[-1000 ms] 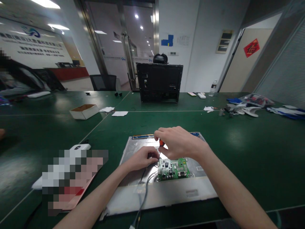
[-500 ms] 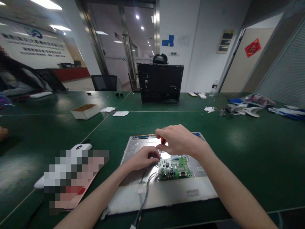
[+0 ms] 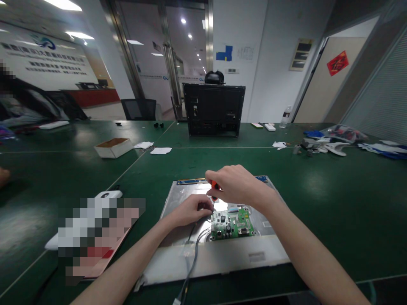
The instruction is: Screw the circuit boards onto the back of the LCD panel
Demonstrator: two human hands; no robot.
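Note:
My right hand (image 3: pixel 237 183) is wrapped round the orange and black handle of a screwdriver (image 3: pixel 215 186). Its thin shaft points down at the upper left corner of a green circuit board (image 3: pixel 234 223). Close by that corner, my left hand (image 3: pixel 193 208) has its thumb and fingers pinched together around the shaft's lower end; whatever they hold there is hidden. Under the board lies a flat display panel (image 3: pixel 222 259), its silvery back facing up. Dark cables (image 3: pixel 194 262) run from the board's left side over the panel's near edge.
Left of the panel lie a white device (image 3: pixel 110 195) and a pink flat item (image 3: pixel 124 224), partly pixelated. Farther back are an open white box (image 3: pixel 114 149), paper scraps (image 3: pixel 161 151) and a black monitor housing (image 3: pixel 216 110). Another person's hand (image 3: pixel 4 177) shows at the left edge.
My right hand and the screwdriver handle have shifted slightly left, and more of the orange handle shows. My left hand stays at the board's corner.

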